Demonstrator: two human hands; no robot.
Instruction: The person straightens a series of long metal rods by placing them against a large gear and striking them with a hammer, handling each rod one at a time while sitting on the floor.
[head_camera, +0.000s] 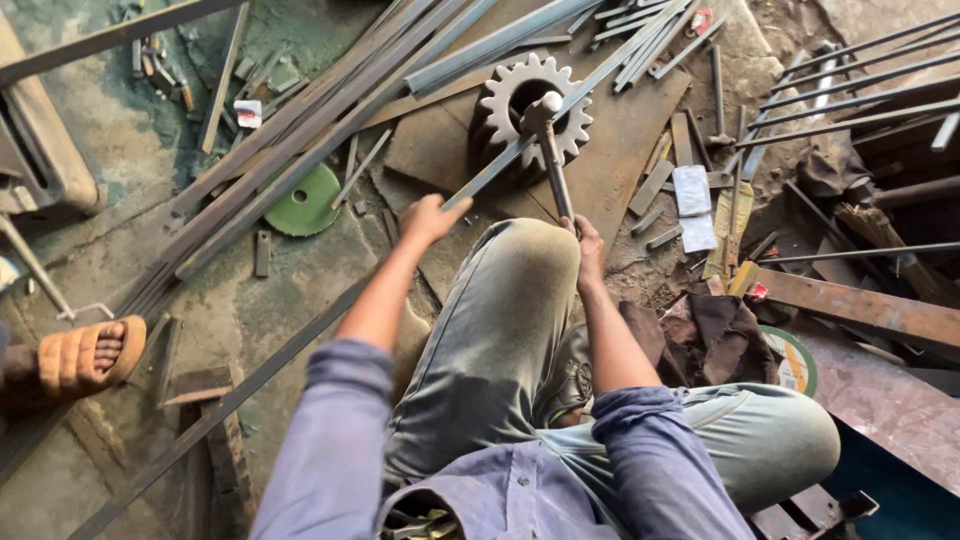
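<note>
Evidently the work was mid-course. The left hand (430, 218) was clenched round the near end of a long flat steel strip (560, 115), which lay slantwise across the big toothed gear wheel (530, 110) used as an anvil on the workshop floor (130, 180). The right hand (588, 250) gripped the handle of a hammer (548, 140), whose head rested on the strip right over the gear's centre hole. Judging by that, the strip was positioned and being struck there; whether it was already straightened I could not tell. Left of the gear lay a green disc (305, 203) and a bundle of steel bars (330, 120).
</note>
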